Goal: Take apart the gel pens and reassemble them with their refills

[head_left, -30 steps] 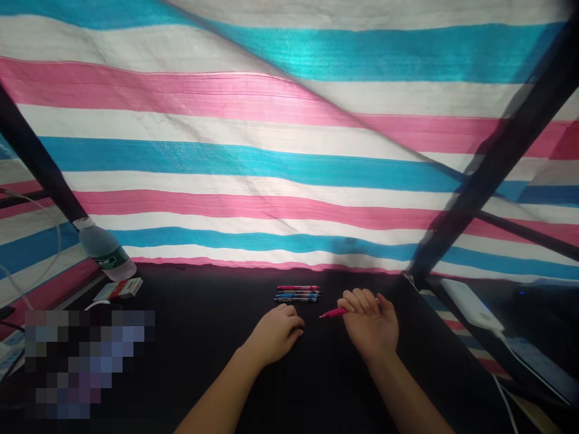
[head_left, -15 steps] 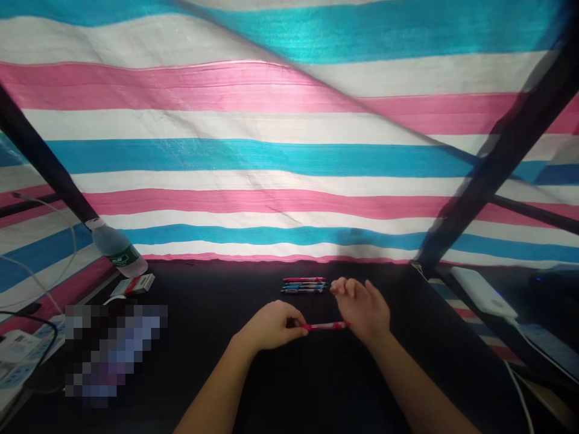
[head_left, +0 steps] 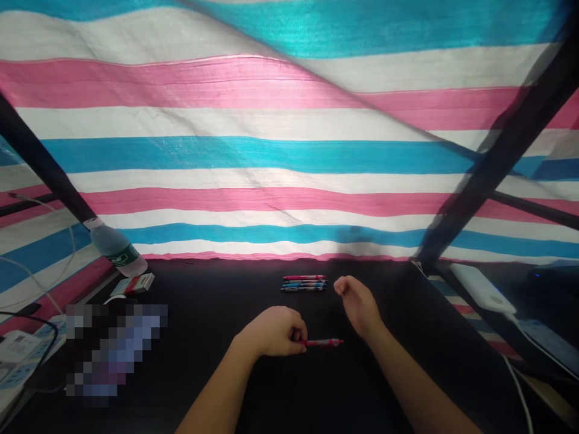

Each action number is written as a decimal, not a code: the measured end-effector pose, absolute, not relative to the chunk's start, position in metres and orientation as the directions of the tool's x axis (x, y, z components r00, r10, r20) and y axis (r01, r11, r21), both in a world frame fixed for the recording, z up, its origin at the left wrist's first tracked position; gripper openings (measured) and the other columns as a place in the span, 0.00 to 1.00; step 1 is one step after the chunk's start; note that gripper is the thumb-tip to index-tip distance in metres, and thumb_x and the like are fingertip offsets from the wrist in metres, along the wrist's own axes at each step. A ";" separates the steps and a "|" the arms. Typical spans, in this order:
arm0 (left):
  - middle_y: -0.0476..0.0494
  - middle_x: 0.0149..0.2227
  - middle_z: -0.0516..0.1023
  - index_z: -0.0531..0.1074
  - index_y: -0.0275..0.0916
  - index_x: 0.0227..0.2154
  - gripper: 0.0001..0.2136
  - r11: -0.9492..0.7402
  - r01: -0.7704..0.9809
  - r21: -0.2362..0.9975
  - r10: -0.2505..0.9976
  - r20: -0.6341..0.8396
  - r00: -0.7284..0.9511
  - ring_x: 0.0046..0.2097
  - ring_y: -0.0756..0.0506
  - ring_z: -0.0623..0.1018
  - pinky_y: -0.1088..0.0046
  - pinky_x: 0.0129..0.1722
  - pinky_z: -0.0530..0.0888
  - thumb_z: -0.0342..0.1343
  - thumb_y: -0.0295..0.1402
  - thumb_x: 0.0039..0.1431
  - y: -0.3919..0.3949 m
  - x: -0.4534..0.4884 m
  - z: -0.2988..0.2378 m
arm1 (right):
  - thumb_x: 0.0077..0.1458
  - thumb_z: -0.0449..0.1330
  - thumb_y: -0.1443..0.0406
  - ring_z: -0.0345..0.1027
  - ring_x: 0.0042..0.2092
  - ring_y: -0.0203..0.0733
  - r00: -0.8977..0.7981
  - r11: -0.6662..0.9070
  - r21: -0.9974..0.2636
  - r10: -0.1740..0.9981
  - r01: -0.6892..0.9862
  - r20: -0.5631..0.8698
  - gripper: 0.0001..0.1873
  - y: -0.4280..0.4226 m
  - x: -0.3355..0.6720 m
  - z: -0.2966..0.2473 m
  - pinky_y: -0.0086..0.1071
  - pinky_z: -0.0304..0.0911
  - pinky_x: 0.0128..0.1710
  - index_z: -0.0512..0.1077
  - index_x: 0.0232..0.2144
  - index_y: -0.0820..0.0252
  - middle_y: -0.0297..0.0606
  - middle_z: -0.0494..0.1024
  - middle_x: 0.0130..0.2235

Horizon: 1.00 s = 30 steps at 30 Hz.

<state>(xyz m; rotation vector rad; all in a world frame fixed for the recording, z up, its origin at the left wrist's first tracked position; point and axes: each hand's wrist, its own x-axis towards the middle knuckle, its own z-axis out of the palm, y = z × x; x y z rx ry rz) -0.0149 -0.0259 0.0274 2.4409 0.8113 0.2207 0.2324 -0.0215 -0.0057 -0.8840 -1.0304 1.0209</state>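
Left grip: narrow, holding pink pen
Right grip: loosely curled, empty, near 4 pens
Counter: dark, under both

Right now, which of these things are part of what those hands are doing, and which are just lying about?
At the hands:
left hand gripping a pink pen
right hand, empty
row of coloured pens

Lying about:
plastic water bottle
small red-and-white box
white power bank
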 end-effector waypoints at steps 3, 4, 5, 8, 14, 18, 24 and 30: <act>0.51 0.33 0.79 0.82 0.46 0.34 0.06 -0.662 0.502 0.557 0.590 -0.026 0.807 0.32 0.48 0.77 0.75 0.29 0.68 0.66 0.34 0.52 -0.027 -0.015 0.028 | 0.57 0.63 0.50 0.63 0.38 0.51 0.178 0.285 -0.923 0.925 0.259 0.336 0.14 -0.017 0.234 -0.020 0.45 0.60 0.44 0.77 0.30 0.52 0.39 0.72 0.32; 0.51 0.33 0.79 0.82 0.46 0.34 0.06 -0.663 0.502 0.555 0.590 -0.026 0.807 0.32 0.48 0.77 0.75 0.29 0.68 0.66 0.34 0.52 -0.027 -0.015 0.028 | 0.57 0.64 0.52 0.64 0.41 0.53 0.143 0.302 -0.881 0.917 0.363 0.373 0.12 -0.016 0.234 -0.025 0.46 0.60 0.46 0.79 0.34 0.51 0.41 0.74 0.35; 0.51 0.33 0.79 0.81 0.46 0.34 0.06 -0.664 0.503 0.554 0.590 -0.025 0.807 0.32 0.48 0.77 0.75 0.29 0.68 0.67 0.35 0.52 -0.027 -0.015 0.029 | 0.57 0.64 0.53 0.64 0.43 0.55 0.102 0.318 -0.843 0.912 0.433 0.397 0.11 -0.014 0.234 -0.030 0.48 0.60 0.48 0.80 0.39 0.49 0.41 0.75 0.38; 0.51 0.33 0.79 0.81 0.45 0.35 0.08 -0.671 0.502 0.546 0.596 -0.006 0.803 0.31 0.48 0.77 0.74 0.29 0.68 0.67 0.40 0.53 -0.027 -0.015 0.029 | 0.56 0.65 0.57 0.63 0.45 0.57 0.042 0.331 -0.759 0.904 0.561 0.426 0.14 -0.010 0.235 -0.043 0.53 0.59 0.52 0.80 0.46 0.43 0.42 0.74 0.42; 0.46 0.37 0.78 0.79 0.43 0.38 0.07 -0.633 0.627 0.455 0.765 0.244 0.596 0.42 0.43 0.77 0.69 0.42 0.71 0.57 0.36 0.65 -0.014 -0.014 0.020 | 0.55 0.67 0.60 0.63 0.44 0.57 -0.030 0.338 -0.728 0.916 0.597 0.401 0.11 -0.008 0.236 -0.053 0.55 0.61 0.50 0.81 0.42 0.41 0.42 0.72 0.39; 0.42 0.46 0.75 0.75 0.43 0.49 0.12 -0.540 0.716 0.442 0.839 0.355 0.413 0.49 0.41 0.74 0.66 0.50 0.71 0.55 0.29 0.65 -0.001 -0.019 0.003 | 0.55 0.66 0.61 0.64 0.43 0.56 -0.015 0.318 -0.738 0.922 0.595 0.386 0.17 -0.007 0.236 -0.054 0.54 0.62 0.50 0.79 0.48 0.41 0.41 0.72 0.39; 0.42 0.46 0.72 0.75 0.42 0.50 0.13 -0.461 0.766 0.448 0.884 0.302 0.356 0.50 0.41 0.72 0.63 0.52 0.71 0.58 0.30 0.63 0.009 -0.024 -0.014 | 0.55 0.67 0.60 0.64 0.43 0.55 -0.042 0.305 -0.732 0.934 0.609 0.355 0.04 -0.009 0.235 -0.054 0.51 0.61 0.48 0.80 0.36 0.45 0.40 0.72 0.37; 0.45 0.44 0.73 0.75 0.41 0.38 0.04 -0.467 0.719 0.515 0.884 0.263 0.386 0.49 0.42 0.72 0.64 0.50 0.71 0.61 0.28 0.61 0.010 -0.024 -0.015 | 0.59 0.62 0.60 0.67 0.40 0.50 -0.100 0.318 -0.794 0.944 0.518 0.313 0.04 -0.017 0.231 -0.038 0.43 0.61 0.44 0.75 0.33 0.51 0.36 0.74 0.35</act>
